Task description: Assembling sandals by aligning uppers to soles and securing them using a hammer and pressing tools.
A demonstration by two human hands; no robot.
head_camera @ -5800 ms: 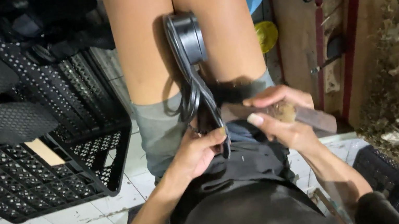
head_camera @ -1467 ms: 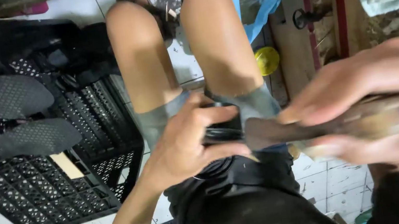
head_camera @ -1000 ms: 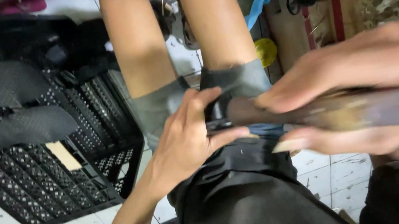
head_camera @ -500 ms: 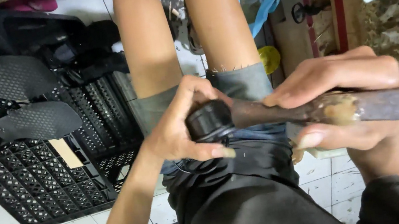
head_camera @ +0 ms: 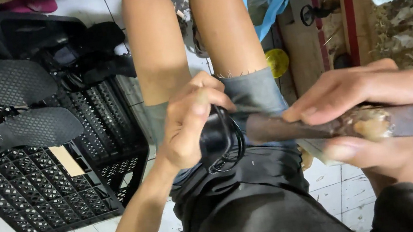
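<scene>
The left hand point(head_camera: 191, 121) is clenched around a black roll of tape point(head_camera: 219, 138), with thin black loops of it curling out past the fingers on the side facing the other hand. Just beyond the roll, touching it, runs a dark metal bar point(head_camera: 339, 126) (rusty and crusted pale in one patch), which the right hand point(head_camera: 364, 114) grasps with fingers over the top and thumb beneath. Both grips sit above the person's lap. Off to the outer side of the left hand stands a black plastic crate point(head_camera: 37, 185) holding black sandals point(head_camera: 10, 82).
</scene>
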